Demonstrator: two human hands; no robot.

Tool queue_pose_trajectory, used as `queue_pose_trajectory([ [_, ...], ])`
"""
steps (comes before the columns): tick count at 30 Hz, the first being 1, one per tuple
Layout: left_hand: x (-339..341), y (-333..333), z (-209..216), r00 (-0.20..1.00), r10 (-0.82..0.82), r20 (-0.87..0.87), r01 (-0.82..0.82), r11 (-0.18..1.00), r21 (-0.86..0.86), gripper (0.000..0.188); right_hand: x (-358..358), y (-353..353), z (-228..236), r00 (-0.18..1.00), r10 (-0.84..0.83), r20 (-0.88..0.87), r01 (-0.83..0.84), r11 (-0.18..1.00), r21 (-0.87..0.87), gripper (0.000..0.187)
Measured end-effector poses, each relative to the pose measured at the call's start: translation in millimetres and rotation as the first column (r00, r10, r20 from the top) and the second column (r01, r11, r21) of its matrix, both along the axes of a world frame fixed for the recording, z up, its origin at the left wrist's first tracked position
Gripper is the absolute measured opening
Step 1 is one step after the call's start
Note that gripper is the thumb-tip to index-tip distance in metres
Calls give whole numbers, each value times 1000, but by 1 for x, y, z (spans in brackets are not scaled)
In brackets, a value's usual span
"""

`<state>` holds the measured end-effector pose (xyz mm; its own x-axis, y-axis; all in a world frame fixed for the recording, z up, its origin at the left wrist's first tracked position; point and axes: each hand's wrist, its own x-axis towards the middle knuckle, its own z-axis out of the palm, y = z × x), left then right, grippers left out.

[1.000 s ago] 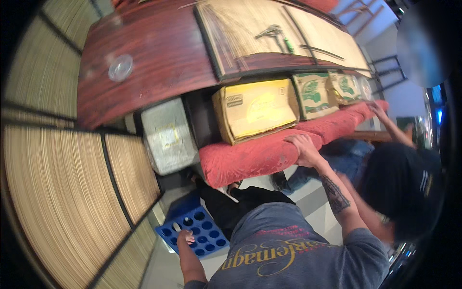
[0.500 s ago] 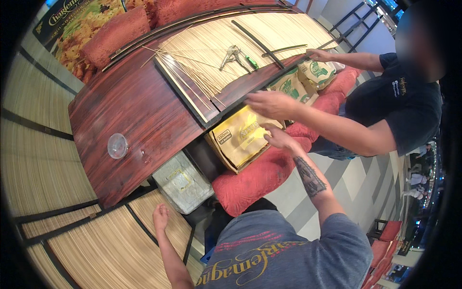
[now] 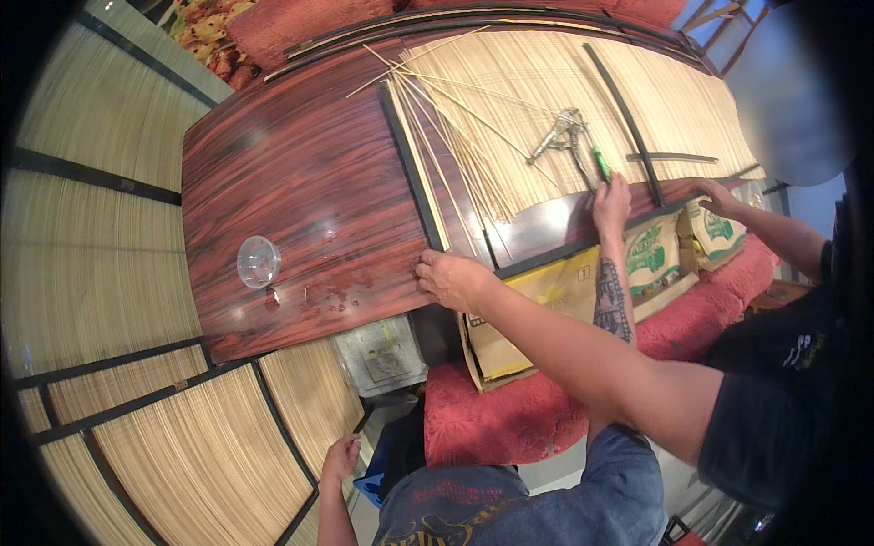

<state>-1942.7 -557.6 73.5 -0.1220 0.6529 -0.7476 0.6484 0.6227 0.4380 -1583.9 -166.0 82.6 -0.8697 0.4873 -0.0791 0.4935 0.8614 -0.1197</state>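
Observation:
My right hand [image 3: 612, 202], on the tattooed forearm, reaches over the table's near edge. Its fingers are bunched at the end of the green handle of a pliers-like hand tool [image 3: 601, 164]. A silver tool that looks like locking pliers [image 3: 555, 135] lies beside it. Both are on a pale slatted stick panel [image 3: 482, 82] with loose thin sticks [image 3: 469, 173] over its left end. My left hand [image 3: 340, 457] hangs low at the left, fingers loosely curled with nothing visible in them, near a framed stick panel [image 3: 200, 446].
A co-worker's hand [image 3: 451, 278] touches a black frame strip [image 3: 414, 168]; their other hand [image 3: 717, 198] rests at the table edge. A clear plastic cup [image 3: 259, 262] is on the dark red table [image 3: 300, 173]. Cartons [image 3: 510, 359] stand on red seats [image 3: 492, 419] beside a grey container [image 3: 378, 355].
My right hand has moved up from the yellow carton to the green handle. The co-worker's nearer hand has come to the frame strip's corner. The view has shifted left.

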Motion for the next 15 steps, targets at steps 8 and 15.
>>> queue_pose_trajectory([
  [8,18,22,26,1000,28,-3,-28,1000,3,26,13,19,7,998,67,-5,-65,983,171,24],
  [15,18,46,10,996,-44,74,43,999,23,29,35,13,-7,980,29,-198,20,970,243,26],
])
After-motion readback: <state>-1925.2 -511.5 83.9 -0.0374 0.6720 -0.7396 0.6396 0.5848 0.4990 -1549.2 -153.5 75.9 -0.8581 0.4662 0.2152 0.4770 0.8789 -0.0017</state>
